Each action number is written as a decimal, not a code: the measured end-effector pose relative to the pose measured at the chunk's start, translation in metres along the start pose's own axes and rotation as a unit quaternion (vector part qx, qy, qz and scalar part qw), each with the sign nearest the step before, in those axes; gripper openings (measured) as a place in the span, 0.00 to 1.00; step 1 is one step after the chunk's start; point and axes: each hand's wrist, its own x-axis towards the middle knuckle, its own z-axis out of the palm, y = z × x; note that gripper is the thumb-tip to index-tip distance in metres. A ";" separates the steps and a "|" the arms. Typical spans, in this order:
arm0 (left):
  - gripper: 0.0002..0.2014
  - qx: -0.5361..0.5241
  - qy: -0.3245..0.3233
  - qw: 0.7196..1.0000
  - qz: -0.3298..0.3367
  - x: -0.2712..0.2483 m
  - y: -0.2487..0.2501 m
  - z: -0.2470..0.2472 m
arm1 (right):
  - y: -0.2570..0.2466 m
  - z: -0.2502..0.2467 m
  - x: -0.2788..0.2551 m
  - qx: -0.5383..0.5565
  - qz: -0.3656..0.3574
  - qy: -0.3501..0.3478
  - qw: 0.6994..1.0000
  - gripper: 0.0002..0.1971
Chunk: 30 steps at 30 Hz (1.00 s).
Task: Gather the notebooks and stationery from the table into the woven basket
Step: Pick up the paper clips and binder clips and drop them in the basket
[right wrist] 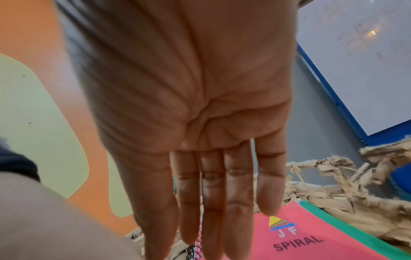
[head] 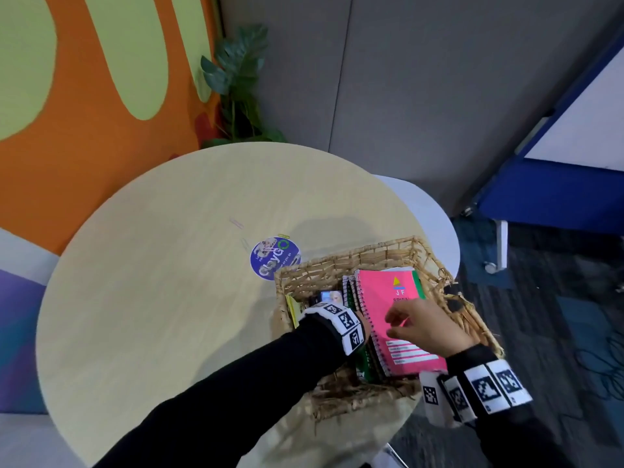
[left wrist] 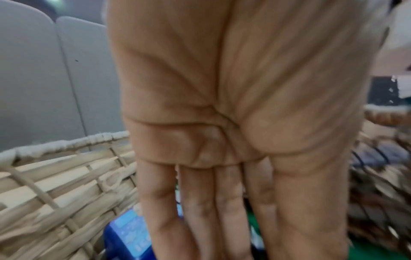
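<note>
The woven basket [head: 371, 255] stands at the right edge of the round wooden table [head: 169, 298]. Inside it a pink spiral notebook [head: 388, 298] lies on top of a green notebook [head: 363, 364]. My right hand [head: 396, 324] hovers over the pink cover [right wrist: 311, 234] with straight fingers [right wrist: 235, 202] and holds nothing. My left hand [left wrist: 211, 219] reaches down into the basket's left part with its fingers straight, just above a small blue box [left wrist: 129, 234]. In the head view its wristband hides the fingers. Three paper clips [head: 236, 222] [head: 243, 243] [head: 284, 236] lie on the table.
A round blue sticker [head: 275, 260] sits on the table beside the basket's far left corner. A potted plant [head: 239, 86] stands behind the table against the orange wall. A white round surface [head: 435, 224] and a blue-framed whiteboard [head: 557, 184] are to the right.
</note>
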 end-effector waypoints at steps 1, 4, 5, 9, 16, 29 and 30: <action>0.04 -0.007 -0.003 1.000 0.007 -0.004 0.001 -0.005 | 0.000 0.000 0.001 0.001 0.000 0.001 1.000 0.11; 0.08 -0.003 0.006 1.000 0.031 -0.021 -0.008 -0.031 | -0.003 -0.009 0.010 0.004 0.001 0.029 1.000 0.09; 0.10 -0.052 0.057 0.996 0.039 -0.025 -0.018 -0.041 | -0.007 -0.015 0.015 0.009 -0.004 0.040 0.999 0.08; 0.10 -0.228 0.275 0.934 0.008 -0.054 -0.077 -0.066 | -0.035 -0.049 0.048 0.021 -0.044 0.073 0.996 0.03; 0.07 -0.320 0.428 0.826 -0.179 -0.059 -0.211 -0.059 | -0.116 -0.091 0.159 -0.005 -0.139 0.096 0.986 0.06; 0.05 -0.338 0.356 0.801 -0.343 -0.004 -0.286 -0.033 | -0.193 0.012 0.317 -0.331 -0.205 -0.221 0.894 0.13; 0.06 -0.346 0.354 0.796 -0.347 -0.001 -0.286 -0.033 | -0.193 0.017 0.318 -0.341 -0.203 -0.222 0.890 0.15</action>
